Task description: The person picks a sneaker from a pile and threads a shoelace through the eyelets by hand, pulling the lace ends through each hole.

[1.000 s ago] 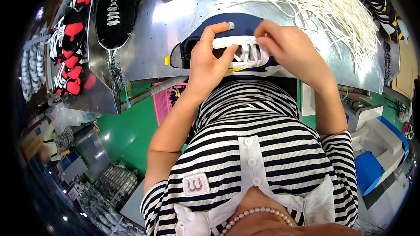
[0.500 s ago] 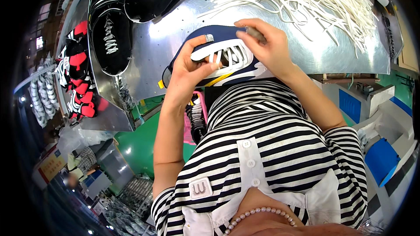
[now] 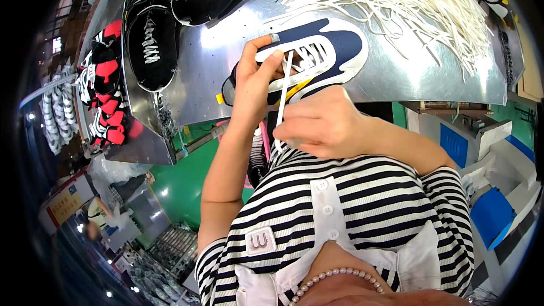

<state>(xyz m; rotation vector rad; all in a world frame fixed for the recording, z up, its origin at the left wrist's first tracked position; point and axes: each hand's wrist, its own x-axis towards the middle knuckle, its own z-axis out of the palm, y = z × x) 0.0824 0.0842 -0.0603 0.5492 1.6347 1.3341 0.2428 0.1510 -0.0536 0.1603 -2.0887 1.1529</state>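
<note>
A navy and white shoe upper (image 3: 347, 45) with a yellow stripe rests on the metal table, its toe to the right. White lace crosses the front of its opening. My left hand (image 3: 253, 73) grips the upper by its collar, the thumb at the opening and a wrapped fingertip on the far edge. Below the shoe, in front of my striped shirt, my right hand (image 3: 322, 126) is closed on the white shoelace (image 3: 284, 97). That lace runs taut from the eyelets down to my fingers. The right fingertips are partly hidden behind the hand.
A large pile of loose white laces (image 3: 391, 0) covers the table's (image 3: 204, 73) far right. Black shoe uppers (image 3: 152, 45) lie at the left, with red, black and white pieces (image 3: 107, 90) beside them. A pink basket (image 3: 265, 136) with shoes stands under the table edge. Another person (image 3: 102, 212) is at far lower left.
My right hand has moved from beyond the toe down toward my body, drawing the lace out straight. The shoe has shifted slightly right, its toe now uncovered. My left hand still grips it.
</note>
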